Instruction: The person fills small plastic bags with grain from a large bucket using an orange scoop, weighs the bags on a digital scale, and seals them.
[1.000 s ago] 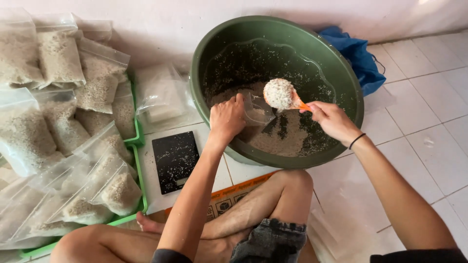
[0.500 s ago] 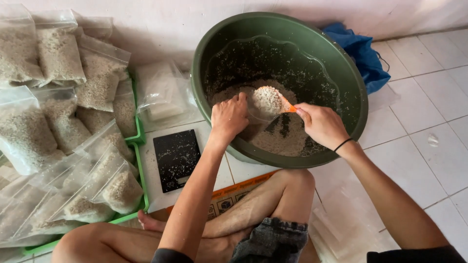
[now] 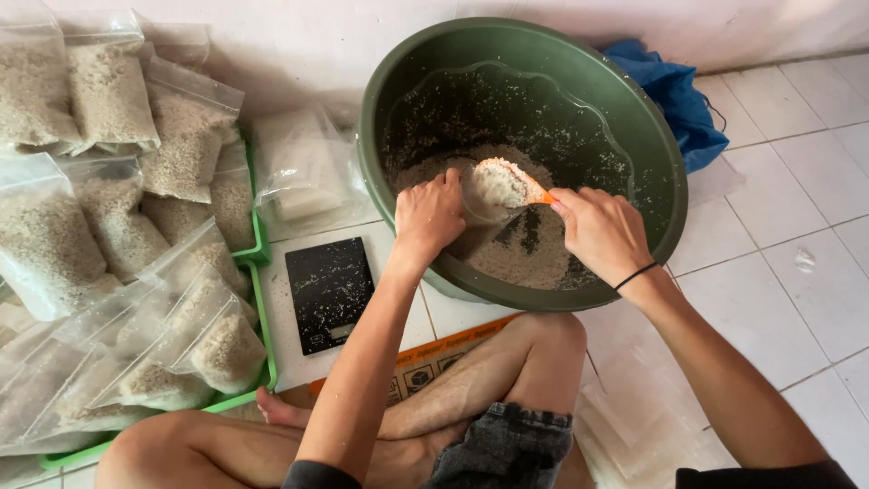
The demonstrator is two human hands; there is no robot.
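Your right hand (image 3: pixel 602 234) is closed on the orange scoop (image 3: pixel 507 184), heaped w/ grain, handle running right-to-left toward the clear bag (image 3: pixel 480 195). Left hand (image 3: pixel 427 217) pinches that bag open, just left of the scoop, touching. Both sit inside the green basin (image 3: pixel 652 145), over the grain pile (image 3: pixel 529 258).

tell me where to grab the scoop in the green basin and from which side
Take the scoop by its orange handle, coming from the right. The handle sticks out to the right of the heaped bowl, where the right hand already pinches it. The bowl end is full of grain and faces the clear bag that the left hand holds open inside the green basin, so that side is blocked.
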